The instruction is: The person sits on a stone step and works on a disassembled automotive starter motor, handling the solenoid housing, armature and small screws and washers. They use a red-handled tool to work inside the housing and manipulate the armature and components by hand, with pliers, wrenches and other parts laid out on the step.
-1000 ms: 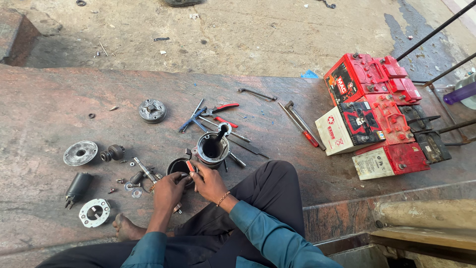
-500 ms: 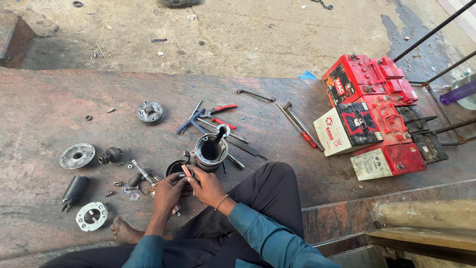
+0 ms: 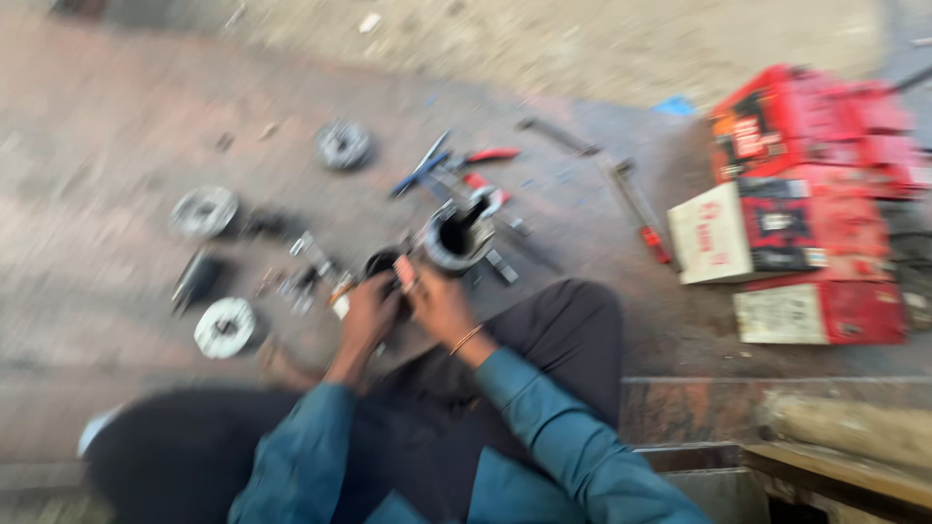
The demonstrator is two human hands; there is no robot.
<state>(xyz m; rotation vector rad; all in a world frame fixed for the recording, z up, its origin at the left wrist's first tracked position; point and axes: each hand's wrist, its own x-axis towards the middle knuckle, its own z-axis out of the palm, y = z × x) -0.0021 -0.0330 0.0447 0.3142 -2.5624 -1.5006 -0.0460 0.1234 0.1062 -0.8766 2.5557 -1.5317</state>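
the view is smeared by motion blur, so fine detail is lost. the person sits on the ground with both hands together in front of the knees. the left hand and the right hand meet around a small dark round part that sits low between them on the floor; the fingers of both curl inward on it, though how tight the grip is cannot be told. something pale and pinkish shows between the fingertips, too blurred to name. a thin bangle circles the right wrist, above a teal sleeve.

just beyond the right hand stands a hollow metal cylinder, upright, its dark bore open to the camera. past it lie pliers with red handles and a blue-handled tool.

to the left are round metal discs: one pale flange nearest the knee, another farther out, a third near the top.

on the right is a cluster of boxy red packages, rectangular, with black label panels. in front of them sits a white and red box, and nearest the camera a flat red box with a pale label face. a red-handled screwdriver lies just left of these boxes.
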